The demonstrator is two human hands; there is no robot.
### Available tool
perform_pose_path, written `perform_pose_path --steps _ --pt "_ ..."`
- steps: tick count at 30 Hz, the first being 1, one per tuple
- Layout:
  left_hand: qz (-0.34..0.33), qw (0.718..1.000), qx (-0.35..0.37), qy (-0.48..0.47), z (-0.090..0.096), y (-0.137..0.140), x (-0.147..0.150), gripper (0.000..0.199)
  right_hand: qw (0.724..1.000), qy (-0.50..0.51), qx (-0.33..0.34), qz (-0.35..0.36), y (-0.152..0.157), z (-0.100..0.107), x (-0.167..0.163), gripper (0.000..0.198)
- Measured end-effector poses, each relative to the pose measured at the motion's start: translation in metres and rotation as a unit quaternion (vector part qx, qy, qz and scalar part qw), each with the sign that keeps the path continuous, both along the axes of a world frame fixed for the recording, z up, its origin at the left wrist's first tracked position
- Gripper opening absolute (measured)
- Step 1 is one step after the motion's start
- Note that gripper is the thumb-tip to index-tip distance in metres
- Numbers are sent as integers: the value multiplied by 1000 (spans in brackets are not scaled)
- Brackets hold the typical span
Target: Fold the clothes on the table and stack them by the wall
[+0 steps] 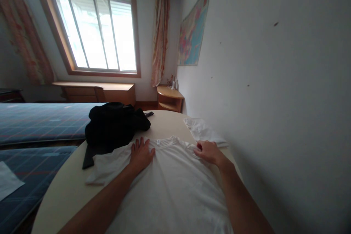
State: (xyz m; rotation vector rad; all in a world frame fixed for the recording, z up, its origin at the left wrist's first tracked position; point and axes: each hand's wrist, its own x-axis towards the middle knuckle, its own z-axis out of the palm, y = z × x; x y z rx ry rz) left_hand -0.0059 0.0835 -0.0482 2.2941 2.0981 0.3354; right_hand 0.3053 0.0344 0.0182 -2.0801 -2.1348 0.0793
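A white T-shirt (175, 182) lies spread on the round cream table (60, 193), its collar pointing away from me. My left hand (141, 153) rests flat on the shirt near its left shoulder, fingers spread. At the right shoulder, my right hand (210, 152) has its fingers curled and pinched on the shirt's fabric. The shirt's left sleeve lies out toward the table's left side. The right sleeve is partly hidden by my right hand and forearm.
A heap of black clothing (112, 124) lies at the table's far left. Another white garment (203, 129) lies far right, beside the wall (274, 117). Plaid mattresses (41, 122) stand left of the table. A corner shelf (170, 95) is behind it.
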Motion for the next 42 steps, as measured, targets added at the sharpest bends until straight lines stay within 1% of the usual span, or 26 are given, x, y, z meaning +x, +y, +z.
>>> perform_pose_path --steps 2,5,9,12,13,15,18,20,23,25,26,28,30,31,33,34,35,37,39,40,41,42 --pt "2 1000 0 -2 1 -1 0 59 999 21 25 -15 1 1 4 23" --pt "2 1000 0 0 3 -2 1 58 993 70 84 -53 5 1 10 22" --pt "0 1000 1 -1 3 -2 1 58 974 96 167 -120 12 -2 21 24" --pt "-1 1000 1 -2 2 -1 0 58 958 98 198 -182 15 -4 31 32" --pt "0 1000 1 0 1 0 -1 58 955 98 196 -199 16 -4 35 37" --pt "0 1000 0 1 0 0 -1 58 957 97 167 -214 15 -5 41 48" --pt "-1 1000 0 1 0 0 -1 58 971 100 96 -193 10 -5 48 62" --pt "-3 1000 0 0 -1 0 -1 58 979 111 57 -159 6 -5 52 60" --pt "-2 1000 0 -3 -2 1 -1 59 985 138 10 -99 3 -7 58 48" --pt "-2 1000 1 -4 -2 1 -1 59 986 148 7 -81 5 -9 63 42" --pt "-1 1000 1 -5 -3 2 -1 59 985 148 28 -86 7 -11 65 40" --pt "2 1000 1 -6 -3 2 -1 59 976 149 107 -119 12 -14 68 38" --pt "3 1000 0 -6 -3 2 -1 59 955 156 196 -159 19 -18 69 35" --pt "2 1000 0 -6 -2 2 -1 59 944 163 231 -170 22 -20 70 34" --pt "0 1000 1 -6 -2 2 -1 59 931 179 269 -170 27 -24 70 35" --pt "1 1000 1 -7 -2 2 -1 60 929 184 273 -171 29 -26 70 39" --pt "1 1000 1 -7 -2 2 -1 60 930 185 263 -178 29 -27 71 43" --pt "3 1000 1 -9 -2 1 -1 60 939 177 206 -212 29 -30 72 48" --pt "4 1000 0 -10 -2 1 -1 61 946 161 140 -244 27 -33 74 49" --pt "3 1000 0 -10 -1 1 0 62 950 152 120 -247 26 -34 75 47" --pt "4 1000 -1 -10 -1 0 0 63 952 144 115 -243 25 -35 76 43" --pt "4 1000 -1 -9 0 0 0 64 954 139 126 -235 24 -35 77 40"
